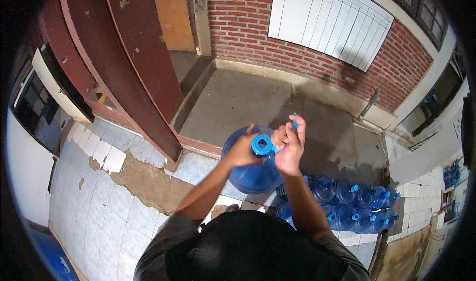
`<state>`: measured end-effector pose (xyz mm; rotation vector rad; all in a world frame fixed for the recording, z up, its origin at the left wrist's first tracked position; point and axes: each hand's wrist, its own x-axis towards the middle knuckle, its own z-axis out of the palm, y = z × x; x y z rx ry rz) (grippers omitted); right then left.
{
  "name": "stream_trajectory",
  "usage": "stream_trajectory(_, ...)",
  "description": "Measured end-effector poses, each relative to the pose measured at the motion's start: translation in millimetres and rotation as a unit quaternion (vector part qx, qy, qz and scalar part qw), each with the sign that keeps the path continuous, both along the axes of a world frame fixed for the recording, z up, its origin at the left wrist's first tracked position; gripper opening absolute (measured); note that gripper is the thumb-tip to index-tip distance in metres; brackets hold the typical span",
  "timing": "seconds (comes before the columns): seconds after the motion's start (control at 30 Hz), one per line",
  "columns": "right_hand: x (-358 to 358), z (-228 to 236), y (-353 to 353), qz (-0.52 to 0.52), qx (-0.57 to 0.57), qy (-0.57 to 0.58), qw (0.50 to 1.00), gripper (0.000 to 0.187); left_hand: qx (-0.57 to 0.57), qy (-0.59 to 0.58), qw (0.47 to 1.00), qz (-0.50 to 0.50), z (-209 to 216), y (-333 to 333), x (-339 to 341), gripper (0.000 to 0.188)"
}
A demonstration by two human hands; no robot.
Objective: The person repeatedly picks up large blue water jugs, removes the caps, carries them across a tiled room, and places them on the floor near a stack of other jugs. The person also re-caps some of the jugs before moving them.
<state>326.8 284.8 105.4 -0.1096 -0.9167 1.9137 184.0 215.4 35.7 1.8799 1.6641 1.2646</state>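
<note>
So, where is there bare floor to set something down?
The concrete floor looks open between the held jug and the brick wall. Pale tiles also look open between the broken brown patch and the white wall on the left. It's crowded beside the right forearm, where blue jugs are packed in rows.

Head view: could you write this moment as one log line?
left hand: around neck of large blue jug | right hand: holding small blue piece | nearby: other blue jugs, in rows, right side
</note>
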Motion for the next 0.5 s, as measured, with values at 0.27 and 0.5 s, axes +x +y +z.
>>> stream_trajectory(0.27,-28.6,-71.5,0.6,-0.176,-0.025,-0.085,0.980,0.009,-0.028,-0.132,0.964,0.228,-75.2,-4.8,57.3,0.058)
stream_trajectory(0.5,56.6,21.1,74.8,-0.318,-0.024,-0.070,0.945,0.025,-0.064,-0.126,0.976,0.167,-197.9,-41.7,1.9,0.053)
